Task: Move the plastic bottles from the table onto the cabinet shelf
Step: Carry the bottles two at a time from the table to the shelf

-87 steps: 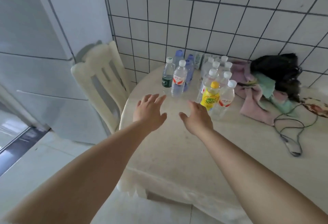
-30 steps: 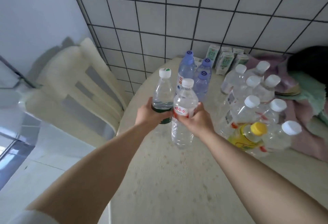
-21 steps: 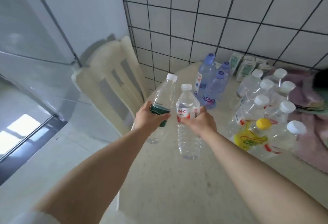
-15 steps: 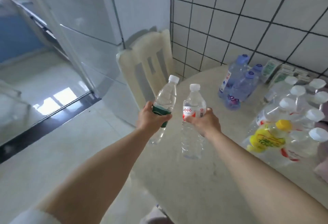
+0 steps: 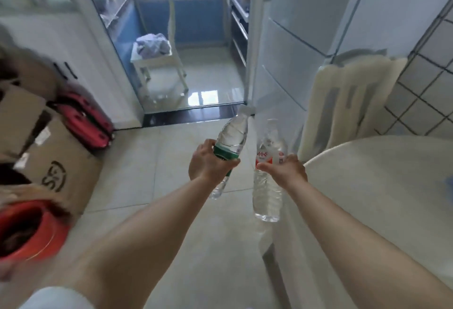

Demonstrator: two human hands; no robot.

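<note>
In transit: green-label bottle (image 5: 229,148) gripped in curled fingers of left hand (image 5: 208,164), red-label bottle (image 5: 268,176) likewise in right hand (image 5: 285,170), both lifted beside the table (image 5: 382,181) edge; cabinet shelf unseen, neither bottle shelved yet by appearances.

2 bottles (image 5: 230,137), 2 cardboard boxes (image 5: 61,161), 2 chairs (image 5: 348,103).

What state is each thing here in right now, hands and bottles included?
Left hand: grips the green-label bottle, tilted, capped.
Right hand: grips the red-label bottle, roughly upright, off the table.
Chair: pushed against the table.
Cardboard box: closed.
</note>
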